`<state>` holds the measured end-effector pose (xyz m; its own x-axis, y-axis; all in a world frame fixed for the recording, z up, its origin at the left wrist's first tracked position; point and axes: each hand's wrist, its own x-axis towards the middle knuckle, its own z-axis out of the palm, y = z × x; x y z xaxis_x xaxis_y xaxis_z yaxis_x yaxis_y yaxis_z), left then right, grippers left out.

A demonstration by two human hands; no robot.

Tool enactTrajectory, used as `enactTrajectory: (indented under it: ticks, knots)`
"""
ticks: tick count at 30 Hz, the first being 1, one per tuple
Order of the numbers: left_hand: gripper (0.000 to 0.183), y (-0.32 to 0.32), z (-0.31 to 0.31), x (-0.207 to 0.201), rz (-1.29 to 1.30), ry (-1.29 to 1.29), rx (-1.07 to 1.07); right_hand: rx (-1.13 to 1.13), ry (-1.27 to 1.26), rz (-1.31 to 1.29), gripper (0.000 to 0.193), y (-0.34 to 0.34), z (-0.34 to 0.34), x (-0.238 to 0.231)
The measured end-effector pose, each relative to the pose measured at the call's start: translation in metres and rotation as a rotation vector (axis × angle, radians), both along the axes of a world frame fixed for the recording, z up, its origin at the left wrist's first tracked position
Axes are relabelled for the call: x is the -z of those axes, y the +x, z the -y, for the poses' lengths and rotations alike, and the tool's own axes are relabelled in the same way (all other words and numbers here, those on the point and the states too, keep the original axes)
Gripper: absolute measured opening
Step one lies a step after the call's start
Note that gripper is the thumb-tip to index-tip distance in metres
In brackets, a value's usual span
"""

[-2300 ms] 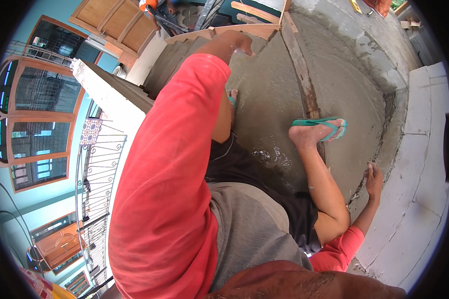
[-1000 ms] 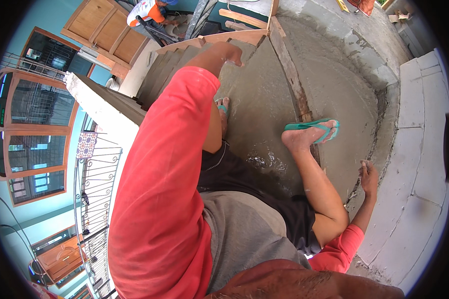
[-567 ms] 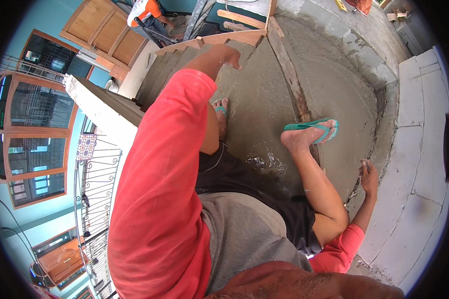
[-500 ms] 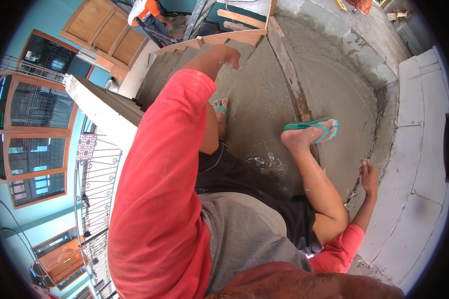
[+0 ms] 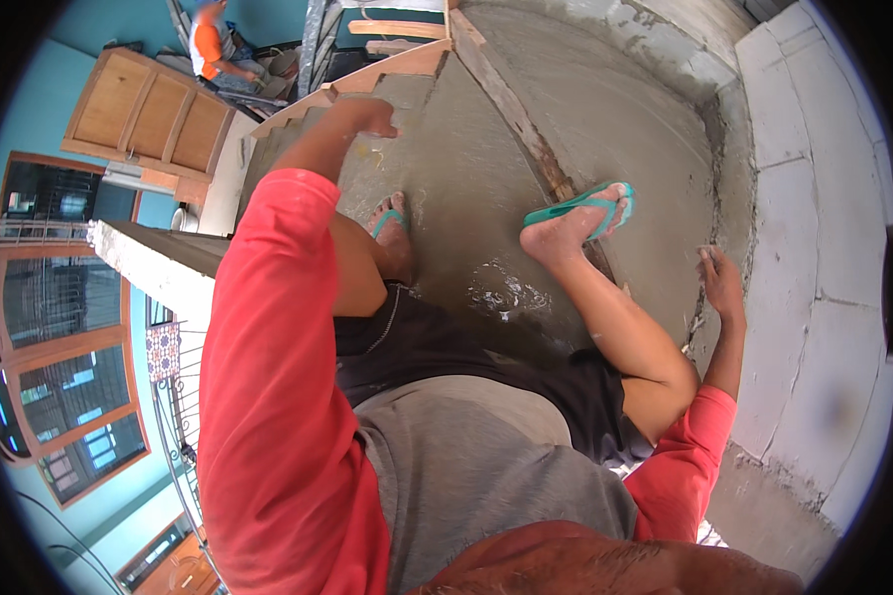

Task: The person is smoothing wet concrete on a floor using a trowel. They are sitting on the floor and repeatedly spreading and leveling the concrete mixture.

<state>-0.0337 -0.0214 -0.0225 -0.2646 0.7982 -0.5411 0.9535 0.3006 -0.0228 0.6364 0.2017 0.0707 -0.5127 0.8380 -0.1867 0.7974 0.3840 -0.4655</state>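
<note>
My left hand (image 5: 372, 116) reaches out over the wet grey cement floor (image 5: 471, 169), close to the edge of the steps. Its back faces up and its fingers curl down, mostly hidden. On the other side, my right hand (image 5: 722, 280) is by the grey block wall (image 5: 779, 238), fingers bent together; a small pale bit shows at the fingertips, too small to name. Between my feet in green flip-flops (image 5: 590, 210), a wet patch (image 5: 506, 293) glistens. A wooden board (image 5: 516, 109) runs across the cement, beside my raised foot.
Steps edged with wooden formwork (image 5: 397, 67) drop away at the far left. Beyond them a person (image 5: 213, 50) in an orange and white shirt bends over. A white-sided ledge (image 5: 154, 268), a metal railing (image 5: 184, 397) and wood-framed windows (image 5: 60, 288) lie left.
My view has turned, so the scene sits further left, and more of the person beyond the steps shows. Both arms keep nearly the same pose.
</note>
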Motion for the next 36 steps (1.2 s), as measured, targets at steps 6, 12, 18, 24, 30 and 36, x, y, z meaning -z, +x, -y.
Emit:
enactTrajectory:
  ticks: [6,12,18,24,30,36]
  knots:
    - [0.075,-0.002,0.006,-0.013,0.066,0.011,0.05,0.0,0.016,0.025,0.031,0.003,-0.003,-0.004]
    - [0.072,0.0,0.016,-0.022,-0.052,0.052,0.167,0.006,0.026,-0.009,0.03,-0.01,0.003,-0.016]
    - [0.075,0.009,0.007,-0.019,0.046,-0.07,0.049,0.022,0.032,-0.015,0.032,-0.003,-0.004,-0.012]
    - [0.078,0.029,-0.002,-0.02,0.162,-0.07,0.081,0.005,0.005,-0.082,0.033,-0.01,0.004,-0.02]
    - [0.073,0.038,0.003,-0.023,0.2,-0.064,0.083,-0.019,0.028,-0.067,0.034,-0.015,0.001,-0.02]
    - [0.071,0.029,0.004,-0.015,0.167,-0.101,0.099,-0.016,0.01,-0.08,0.032,-0.016,0.003,-0.019]
